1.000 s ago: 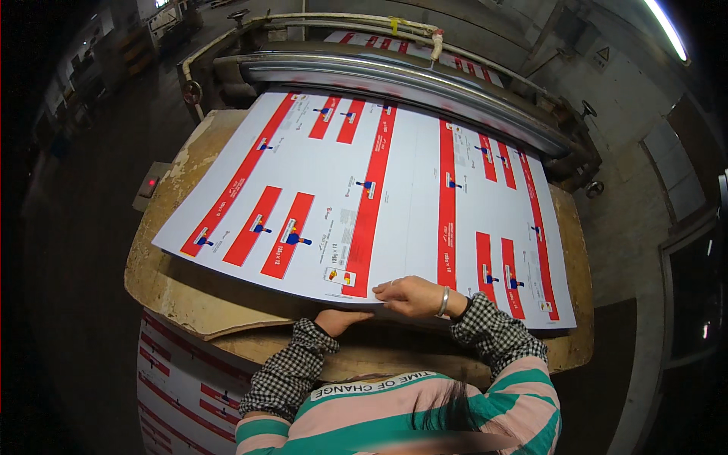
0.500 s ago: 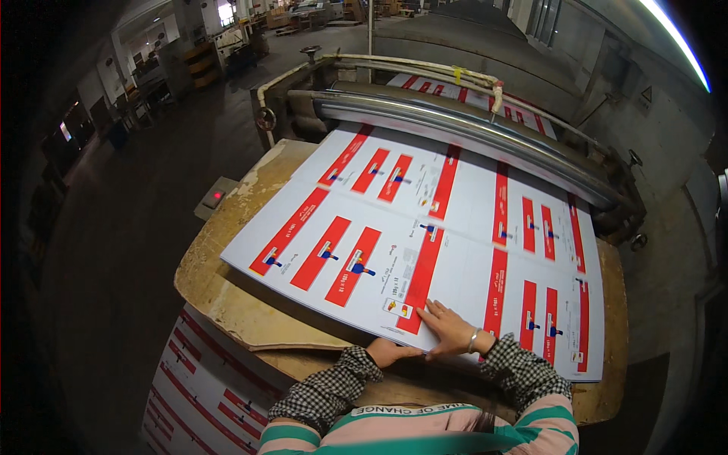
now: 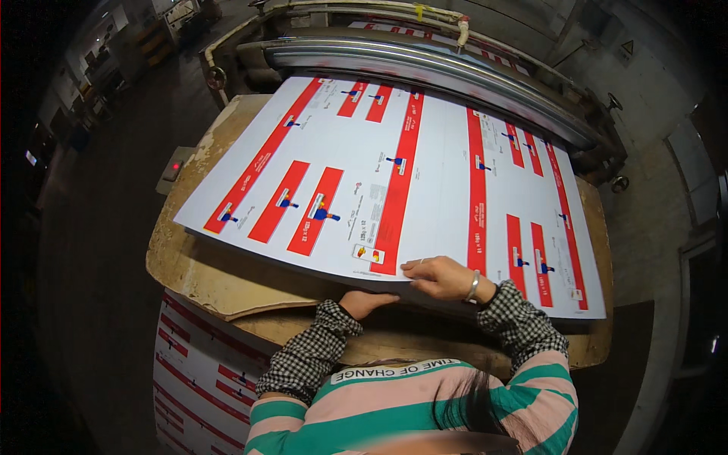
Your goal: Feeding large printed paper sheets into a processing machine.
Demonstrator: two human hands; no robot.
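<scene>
Large white printed sheets (image 3: 432, 205) with red bars and small blue figures lie on a worn wooden feed board (image 3: 227, 284). Their far part runs under a shiny metal roller (image 3: 432, 72). My right hand (image 3: 447, 278), with a bangle at the wrist, is closed over the near edge, fingertips on the printed face; its thumb is hidden. Just left of it and lower, my left hand (image 3: 365, 302) stays by the underside of that edge with a digit stretched to the right. Its other fingers are mostly hidden.
A handwheel (image 3: 216, 77) and bent pipe frame (image 3: 326, 17) flank the rollers. A small box with a red light (image 3: 171, 168) sits left of the board. More printed sheets (image 3: 201, 379) lie lower down at the left. Dark floor (image 3: 114, 227) stretches beyond.
The view has shifted, so the board appears higher. Print near the roller has moved farther under it. My right fingers, spread on the sheet before, are now drawn together at its edge.
</scene>
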